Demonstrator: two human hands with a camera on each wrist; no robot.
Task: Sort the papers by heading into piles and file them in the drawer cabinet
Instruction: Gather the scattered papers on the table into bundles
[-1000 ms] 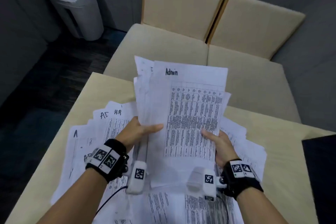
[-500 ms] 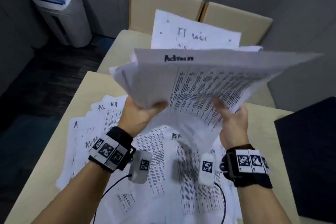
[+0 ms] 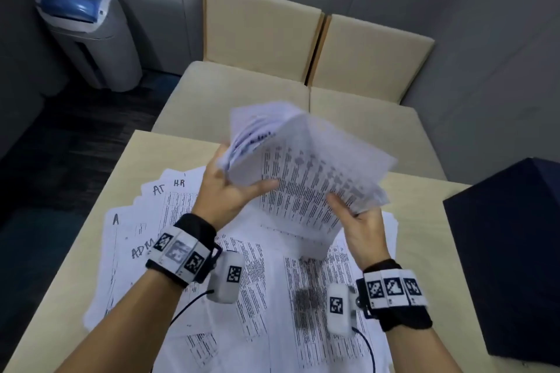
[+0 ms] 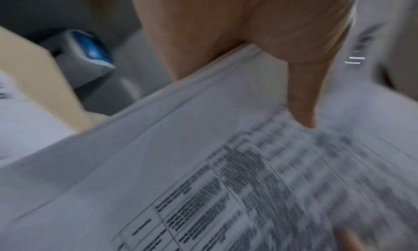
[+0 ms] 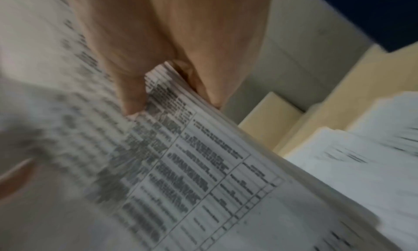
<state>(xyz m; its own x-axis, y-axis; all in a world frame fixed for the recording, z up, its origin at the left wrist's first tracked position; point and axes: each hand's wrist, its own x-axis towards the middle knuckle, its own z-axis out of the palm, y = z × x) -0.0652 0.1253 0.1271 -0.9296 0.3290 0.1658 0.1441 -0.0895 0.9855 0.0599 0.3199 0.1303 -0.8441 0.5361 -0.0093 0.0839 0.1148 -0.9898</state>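
Note:
A thick stack of printed papers (image 3: 306, 169) hangs above the table, tilted and blurred by motion. My left hand (image 3: 230, 188) grips its left edge, thumb on top and fingers underneath. My right hand (image 3: 357, 221) pinches its lower right corner. The left wrist view shows the stack (image 4: 203, 165) under my thumb; the right wrist view shows the stack's edge (image 5: 181, 147) clamped between thumb and fingers. Several loose papers (image 3: 188, 251) with handwritten headings such as "H.R" and "ADM" lie spread over the table (image 3: 424, 221) beneath both hands.
A dark box-like block (image 3: 509, 251) stands on the table's right side. Beyond the table sits a beige sofa (image 3: 272, 82) with two back cushions. A grey bin with a blue lid (image 3: 88, 30) stands on the dark floor at the far left.
The stack was held upright with "Admin" facing me, then tipped flat and raised. Now it has come lower and turned, its top edge swinging left, with both hands still holding it.

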